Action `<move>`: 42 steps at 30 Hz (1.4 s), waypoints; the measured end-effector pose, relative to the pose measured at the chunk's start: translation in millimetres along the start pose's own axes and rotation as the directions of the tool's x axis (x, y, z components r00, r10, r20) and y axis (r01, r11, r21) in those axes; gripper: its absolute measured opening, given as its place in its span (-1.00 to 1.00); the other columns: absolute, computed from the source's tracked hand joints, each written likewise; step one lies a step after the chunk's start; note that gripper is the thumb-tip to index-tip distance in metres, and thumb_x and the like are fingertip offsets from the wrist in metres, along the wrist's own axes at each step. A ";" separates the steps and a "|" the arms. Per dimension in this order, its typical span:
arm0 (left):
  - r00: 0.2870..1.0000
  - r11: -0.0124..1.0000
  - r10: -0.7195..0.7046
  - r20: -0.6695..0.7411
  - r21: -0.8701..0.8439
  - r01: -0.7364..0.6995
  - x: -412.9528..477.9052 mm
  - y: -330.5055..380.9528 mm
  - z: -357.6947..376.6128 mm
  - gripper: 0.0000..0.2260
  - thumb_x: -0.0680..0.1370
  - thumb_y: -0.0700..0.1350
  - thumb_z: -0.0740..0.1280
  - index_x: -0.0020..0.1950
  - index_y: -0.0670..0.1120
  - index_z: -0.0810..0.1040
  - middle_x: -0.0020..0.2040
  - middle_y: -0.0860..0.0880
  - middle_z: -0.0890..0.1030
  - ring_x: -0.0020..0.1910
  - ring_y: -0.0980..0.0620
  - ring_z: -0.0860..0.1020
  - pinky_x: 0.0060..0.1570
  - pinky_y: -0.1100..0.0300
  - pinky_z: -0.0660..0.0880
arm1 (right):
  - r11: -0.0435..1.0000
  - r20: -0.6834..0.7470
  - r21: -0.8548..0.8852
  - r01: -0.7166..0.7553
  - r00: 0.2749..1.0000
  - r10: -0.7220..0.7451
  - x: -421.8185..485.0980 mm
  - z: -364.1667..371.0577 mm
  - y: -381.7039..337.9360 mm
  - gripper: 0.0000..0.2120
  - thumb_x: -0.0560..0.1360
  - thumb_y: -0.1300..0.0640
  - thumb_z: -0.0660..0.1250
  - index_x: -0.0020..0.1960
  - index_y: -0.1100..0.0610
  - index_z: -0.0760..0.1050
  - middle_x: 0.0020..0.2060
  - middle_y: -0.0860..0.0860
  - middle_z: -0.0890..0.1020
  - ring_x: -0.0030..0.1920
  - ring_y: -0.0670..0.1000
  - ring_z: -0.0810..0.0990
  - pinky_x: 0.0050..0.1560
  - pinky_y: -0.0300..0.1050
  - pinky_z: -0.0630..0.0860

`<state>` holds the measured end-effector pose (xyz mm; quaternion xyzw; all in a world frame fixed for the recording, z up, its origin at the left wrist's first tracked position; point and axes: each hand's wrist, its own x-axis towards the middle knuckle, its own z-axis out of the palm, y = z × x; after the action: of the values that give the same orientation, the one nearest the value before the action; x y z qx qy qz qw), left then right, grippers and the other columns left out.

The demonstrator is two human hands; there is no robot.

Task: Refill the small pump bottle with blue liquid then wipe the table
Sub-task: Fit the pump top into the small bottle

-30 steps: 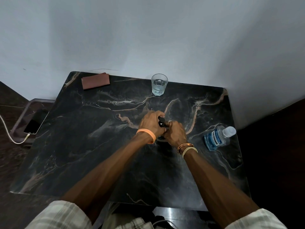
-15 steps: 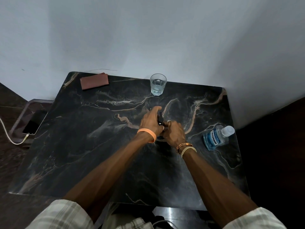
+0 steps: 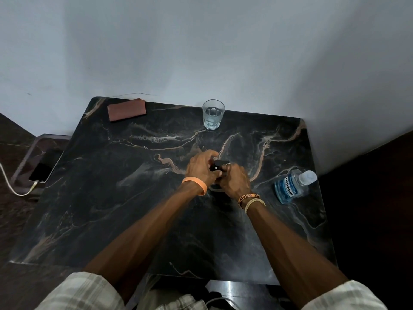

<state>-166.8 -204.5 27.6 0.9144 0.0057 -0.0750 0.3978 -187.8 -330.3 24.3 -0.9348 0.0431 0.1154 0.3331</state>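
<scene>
Mid-desk, the left hand and right hand both clamp their fingers around the small black pump bottle. The blue bottle sits near the right edge.

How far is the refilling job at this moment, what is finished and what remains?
Nothing looks finished yet. In hand: the left hand and right hand both hold the small black pump bottle at the middle of the dark marble table, probably opening its top. Left: the clear bottle of blue liquid is capped and untouched, so pouring and wiping remain.
</scene>
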 end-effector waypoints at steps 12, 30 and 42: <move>0.998 0.999 0.037 0.047 0.027 -0.038 -0.2 1.5 -1.2 -0.47 0.31 -0.15 0.58 0.23 0.02 0.52 0.13 -0.03 0.58 0.11 -0.02 0.56 0.16 0.03 0.54 | 0.999 -0.022 -0.015 -0.042 0.999 0.041 0.5 0.6 0.5 -0.92 0.42 0.15 0.44 -0.12 0.16 0.62 -0.26 0.09 0.68 -0.22 0.13 0.65 -0.16 0.11 0.62; 0.991 0.992 0.126 0.045 0.008 -0.127 -3.7 -3.0 -4.5 -0.55 0.35 -0.08 0.57 0.19 0.01 0.55 0.08 -0.02 0.56 0.07 0.00 0.54 0.14 0.13 0.50 | 1.000 -0.019 -0.011 0.021 1.000 -0.021 0.5 2.1 2.4 -0.96 0.44 0.19 0.42 -0.11 0.11 0.63 -0.27 0.06 0.67 -0.23 0.09 0.64 -0.15 0.10 0.61; 0.984 0.983 0.179 0.018 0.034 -0.179 -3.2 -4.2 -6.8 -0.66 0.34 -0.15 0.57 0.07 -0.01 0.61 -0.04 -0.01 0.57 -0.05 0.02 0.54 0.04 0.09 0.54 | 1.000 -0.014 0.003 0.003 1.000 -0.003 0.7 2.8 4.2 -0.91 0.44 0.12 0.46 -0.08 0.12 0.64 -0.28 0.05 0.66 -0.23 0.09 0.64 -0.17 0.04 0.60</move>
<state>-169.3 -196.5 29.6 0.9175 -0.0807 -0.0459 0.3866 -188.3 -331.8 19.4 -0.9351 0.0443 0.1083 0.3344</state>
